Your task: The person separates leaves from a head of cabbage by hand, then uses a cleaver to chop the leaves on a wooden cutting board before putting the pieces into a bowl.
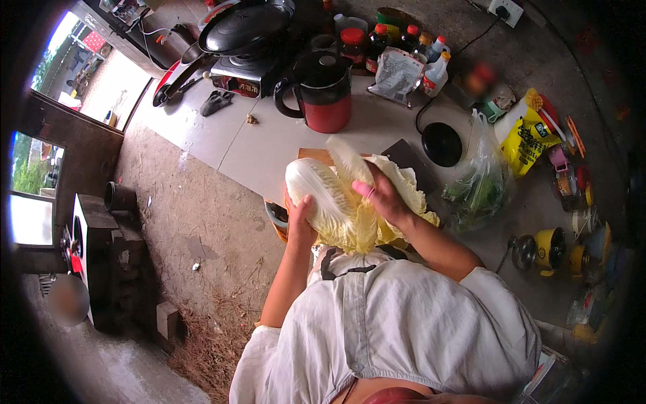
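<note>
A pale napa cabbage (318, 197) is held up in front of my body, its white base pointing away from me and its frilly yellow leaf tips towards me. My left hand (301, 218) grips it from the left side, thumb on top. In my right hand (387, 194) is a cabbage leaf (347, 157), tilted apart from the head at its white end. Whether the leaf is still joined to the head cannot be seen. More yellow cabbage leaves (408, 188) lie beneath and beyond my right hand. A wooden board (309, 153) shows partly behind the cabbage.
Beyond the cabbage stand a red and black electric kettle (327, 98), a stove with a black wok (250, 30) and several sauce bottles (379, 40). To the right are a black kettle base (442, 144) and a clear bag of greens (477, 189). The tabletop's edge runs diagonally at left.
</note>
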Demonstrator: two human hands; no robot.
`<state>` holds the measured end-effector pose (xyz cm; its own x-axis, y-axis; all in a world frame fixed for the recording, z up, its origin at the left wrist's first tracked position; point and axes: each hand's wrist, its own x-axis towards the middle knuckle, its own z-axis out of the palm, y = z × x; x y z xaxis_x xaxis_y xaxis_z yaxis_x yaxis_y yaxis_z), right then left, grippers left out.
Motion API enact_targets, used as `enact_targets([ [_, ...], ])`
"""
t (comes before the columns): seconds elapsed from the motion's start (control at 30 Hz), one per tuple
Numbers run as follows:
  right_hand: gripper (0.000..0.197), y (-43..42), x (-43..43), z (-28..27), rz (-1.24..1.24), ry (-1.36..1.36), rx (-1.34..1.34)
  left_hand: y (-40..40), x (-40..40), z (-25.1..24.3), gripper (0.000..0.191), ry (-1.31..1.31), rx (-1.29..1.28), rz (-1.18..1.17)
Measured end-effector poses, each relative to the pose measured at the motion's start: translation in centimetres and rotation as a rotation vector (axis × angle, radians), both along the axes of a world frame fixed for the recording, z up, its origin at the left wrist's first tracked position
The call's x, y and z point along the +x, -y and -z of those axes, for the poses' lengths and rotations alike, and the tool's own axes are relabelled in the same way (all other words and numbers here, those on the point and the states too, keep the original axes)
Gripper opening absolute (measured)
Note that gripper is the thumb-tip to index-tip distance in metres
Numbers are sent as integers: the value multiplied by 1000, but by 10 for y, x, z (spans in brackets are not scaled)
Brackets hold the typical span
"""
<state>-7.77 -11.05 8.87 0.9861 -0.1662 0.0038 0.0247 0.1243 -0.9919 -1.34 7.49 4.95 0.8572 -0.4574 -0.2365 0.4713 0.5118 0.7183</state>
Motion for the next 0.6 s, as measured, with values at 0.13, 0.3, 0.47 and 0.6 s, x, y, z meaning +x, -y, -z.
enact_targets([
  [0.13, 42, 28, -8, 18, 180, -82, 183, -4, -3, 5, 61, -126, -182, 35],
  [0.3, 38, 57, -34, 28, 419, -181, 263, -9, 5, 12, 62, -52, -190, -122],
  [0.47, 33, 97, -53, 40, 599, -61, 69, -25, 13, 21, 63, -18, -132, -225],
  [0.6, 47, 130, -55, 82, 401, 2, -116, -36, 16, 15, 67, 17, -193, -159],
])
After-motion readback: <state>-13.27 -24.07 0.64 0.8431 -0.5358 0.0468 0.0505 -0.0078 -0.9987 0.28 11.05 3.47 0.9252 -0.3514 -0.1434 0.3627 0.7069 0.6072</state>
